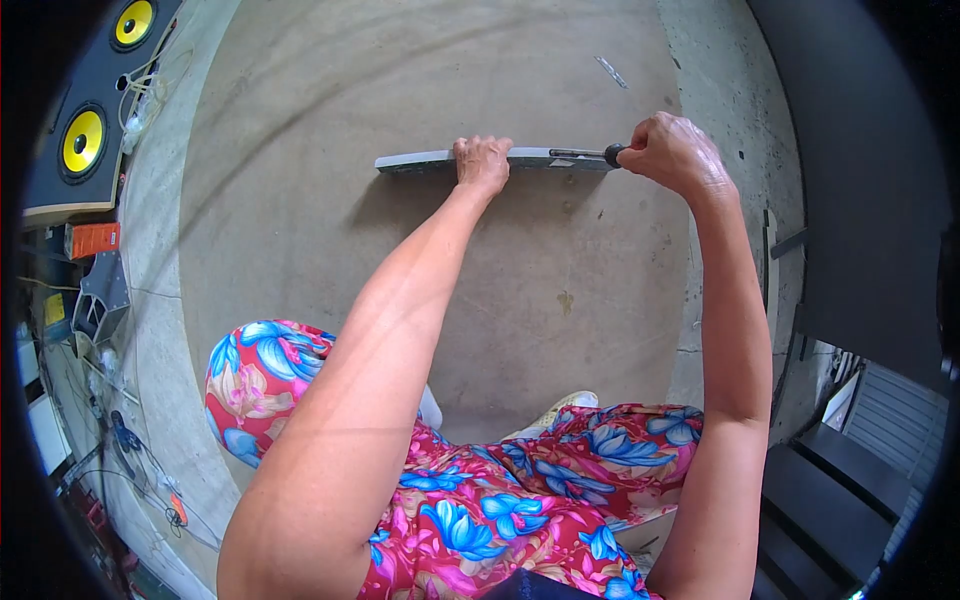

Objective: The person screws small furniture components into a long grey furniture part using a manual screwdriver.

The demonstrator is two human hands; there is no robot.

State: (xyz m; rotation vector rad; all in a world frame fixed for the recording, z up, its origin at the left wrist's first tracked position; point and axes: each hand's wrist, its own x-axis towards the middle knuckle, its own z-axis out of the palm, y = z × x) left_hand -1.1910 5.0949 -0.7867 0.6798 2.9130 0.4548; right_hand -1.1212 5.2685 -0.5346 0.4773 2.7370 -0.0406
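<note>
A long, flat panel (410, 161) with a pale top edge and a dark side stands on its edge on the concrete floor (400, 260). My left hand (483, 165) is closed over its top edge near the middle, fingers wrapped to the far side. At the panel's right end my right hand (675, 152) grips the dark, rounded handle of a screwdriver (613, 155). The tool's thin metal shaft points left and lies along the panel's top edge, overlapping it in this view.
A small, thin silvery item (611, 72) lies on the floor beyond my right hand. To the left are a speaker cabinet (45, 130) with yellow cones, an orange box (94, 240) and loose cables (150, 460). A large dark panel (860, 180) stands along the right.
</note>
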